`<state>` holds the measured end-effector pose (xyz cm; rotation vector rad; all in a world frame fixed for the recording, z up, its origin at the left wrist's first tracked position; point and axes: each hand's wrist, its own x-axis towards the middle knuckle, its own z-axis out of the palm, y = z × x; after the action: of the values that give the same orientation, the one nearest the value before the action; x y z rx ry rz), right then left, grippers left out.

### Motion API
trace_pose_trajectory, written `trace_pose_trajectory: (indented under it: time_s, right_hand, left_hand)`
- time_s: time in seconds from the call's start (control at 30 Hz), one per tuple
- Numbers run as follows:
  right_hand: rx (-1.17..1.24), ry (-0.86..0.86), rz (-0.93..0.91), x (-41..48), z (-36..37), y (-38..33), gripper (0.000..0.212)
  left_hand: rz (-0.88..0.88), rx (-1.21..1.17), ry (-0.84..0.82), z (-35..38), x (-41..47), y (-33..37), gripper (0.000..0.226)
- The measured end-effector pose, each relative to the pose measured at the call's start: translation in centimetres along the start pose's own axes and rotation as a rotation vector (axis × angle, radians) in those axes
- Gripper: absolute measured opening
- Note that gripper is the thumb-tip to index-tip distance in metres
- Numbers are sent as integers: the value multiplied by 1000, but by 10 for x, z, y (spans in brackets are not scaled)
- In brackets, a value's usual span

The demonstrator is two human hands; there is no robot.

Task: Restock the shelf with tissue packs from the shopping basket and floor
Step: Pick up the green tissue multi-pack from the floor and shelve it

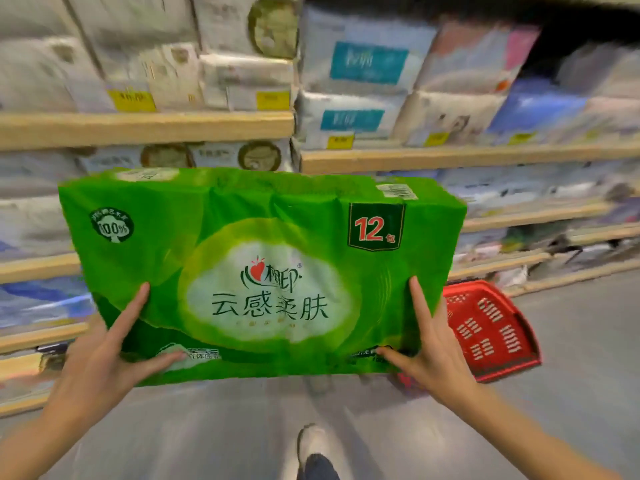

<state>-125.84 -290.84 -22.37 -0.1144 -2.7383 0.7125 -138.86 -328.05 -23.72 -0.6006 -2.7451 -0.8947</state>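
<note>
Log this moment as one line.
both hands: left hand, right hand | hold large green plastic tissue pack | facing shelves | unplaced

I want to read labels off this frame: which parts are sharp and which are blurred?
Head view: the green plastic tissue pack held by the left hand and right hand is sharp, its print legible; the wooden shelves behind are motion-smeared, price tags unreadable; the red plastic basket is slightly soft.

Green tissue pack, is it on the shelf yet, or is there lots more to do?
Not yet. The shelves already hold many tissue packs, though the blur hides which ones were just added. Right now the green tissue pack is held up in front of them by the left hand and right hand. It must still be placed. The red shopping basket sits on the floor behind; whether more packs wait inside cannot be seen.
</note>
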Motion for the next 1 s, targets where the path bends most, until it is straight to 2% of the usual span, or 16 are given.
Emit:
trace_pose_trajectory:
  time_s: [0.3, 0.43, 0.6, 0.8, 1.0]
  right_hand:
    - [-124, 410, 1, -9, -215, -40, 129]
    - [-192, 520, 12, -34, -287, -36, 104]
    - [-276, 655, 77, -72, -368, -11, 128]
    - [-346, 747, 94, -123, -465, 64, 97]
    - [-358, 851, 107, -165, -562, 141, 103]
  left_hand:
    - [404, -53, 199, -100, 95, 171, 98]
    - [498, -111, 180, -109, 117, 245, 101]
    - [602, -182, 229, -95, 131, 344, 97]
    - [746, -265, 280, -50, 138, 487, 96]
    - [794, -399, 228, 5, 144, 618, 101]
